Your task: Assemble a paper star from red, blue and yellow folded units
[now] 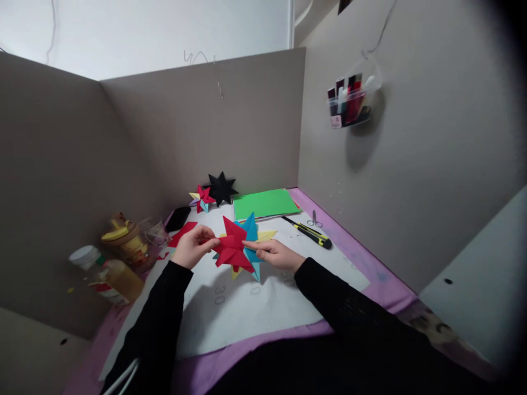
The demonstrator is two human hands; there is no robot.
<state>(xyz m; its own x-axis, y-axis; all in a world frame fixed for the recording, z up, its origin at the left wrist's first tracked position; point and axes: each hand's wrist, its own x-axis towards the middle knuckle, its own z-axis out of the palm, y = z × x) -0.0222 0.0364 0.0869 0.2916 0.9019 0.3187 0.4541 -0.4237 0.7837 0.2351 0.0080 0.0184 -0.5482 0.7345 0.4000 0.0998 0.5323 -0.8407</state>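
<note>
I hold a folded paper star [236, 247] made of red, blue and yellow points just above a white sheet [247, 307]. My left hand [193, 245] pinches a red point on the star's left side. On the right, my right hand [275, 253] grips the star with fingers closed along a blue point. Both arms wear black sleeves. A loose piece of red paper [182, 232] lies on the sheet just behind my left hand.
A small multicolour star [201, 198] and a black star [221, 188] stand at the back corner. Green paper [265, 203], a yellow-black utility knife [312, 232] and small scissors [315, 219] lie at the right. Jars and a glue bottle [119, 277] crowd the left. Cardboard walls enclose the desk.
</note>
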